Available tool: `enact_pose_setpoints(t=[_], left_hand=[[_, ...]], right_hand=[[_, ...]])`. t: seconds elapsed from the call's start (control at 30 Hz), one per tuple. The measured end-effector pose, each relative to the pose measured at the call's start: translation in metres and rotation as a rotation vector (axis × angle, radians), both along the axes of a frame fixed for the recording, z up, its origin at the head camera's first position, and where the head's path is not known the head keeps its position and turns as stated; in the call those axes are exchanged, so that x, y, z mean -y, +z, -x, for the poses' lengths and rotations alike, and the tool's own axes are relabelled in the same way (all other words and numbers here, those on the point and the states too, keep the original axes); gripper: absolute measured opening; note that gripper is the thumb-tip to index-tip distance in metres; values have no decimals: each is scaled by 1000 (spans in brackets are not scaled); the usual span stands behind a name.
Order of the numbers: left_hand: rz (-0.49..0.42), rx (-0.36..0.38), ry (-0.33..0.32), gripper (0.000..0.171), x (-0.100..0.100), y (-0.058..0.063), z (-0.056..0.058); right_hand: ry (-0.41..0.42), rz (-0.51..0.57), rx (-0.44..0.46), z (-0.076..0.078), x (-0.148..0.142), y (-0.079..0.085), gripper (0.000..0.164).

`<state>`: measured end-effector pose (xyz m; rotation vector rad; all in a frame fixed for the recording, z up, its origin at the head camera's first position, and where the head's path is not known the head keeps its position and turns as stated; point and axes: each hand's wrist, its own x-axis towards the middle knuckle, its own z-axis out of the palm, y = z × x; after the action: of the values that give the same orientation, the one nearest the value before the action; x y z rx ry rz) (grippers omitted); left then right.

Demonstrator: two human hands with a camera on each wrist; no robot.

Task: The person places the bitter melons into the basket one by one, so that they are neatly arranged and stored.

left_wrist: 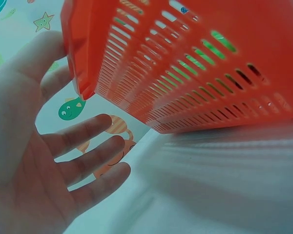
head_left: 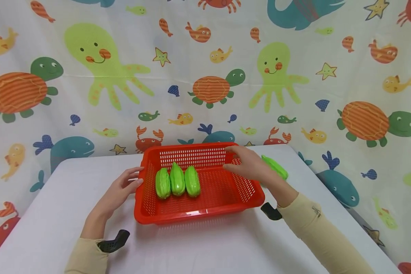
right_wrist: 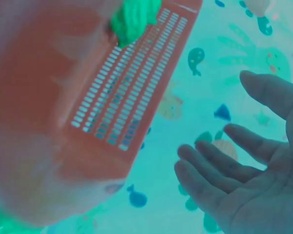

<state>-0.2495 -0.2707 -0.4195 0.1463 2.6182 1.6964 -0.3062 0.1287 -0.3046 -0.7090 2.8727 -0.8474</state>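
Three gourds [head_left: 177,179] lie side by side in the basket's [head_left: 215,186] left part — perhaps to save room. The left hand [head_left: 118,192], fingers loose, touches its left rim, likely steadying it; the right [head_left: 248,163] — relaxed, holding nothing — hovers over its right end, near another gourd [head_left: 276,168] outside.

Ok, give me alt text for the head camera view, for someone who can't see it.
A person's left hand is at the left rim of a red basket containing three green vegetables, while the right hand hovers over its right side. A fourth vegetable lies on the white table to the right; behind hangs a sea-animal print cloth.
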Motion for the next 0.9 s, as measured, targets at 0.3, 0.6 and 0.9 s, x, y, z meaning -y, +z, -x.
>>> enact_pose_setpoints(t=[0.3, 0.6, 0.9], left_hand=[[-3, -5, -1, 63, 0, 1, 0], [-2, -5, -2, 63, 0, 0, -1], [-3, -8, -4, 64, -1, -1, 0]], right_hand=[[-139, 165, 30, -9, -45, -15, 62], [-211, 173, 85, -6, -79, -37, 64], [-275, 178, 147, 5, -103, -58, 73]])
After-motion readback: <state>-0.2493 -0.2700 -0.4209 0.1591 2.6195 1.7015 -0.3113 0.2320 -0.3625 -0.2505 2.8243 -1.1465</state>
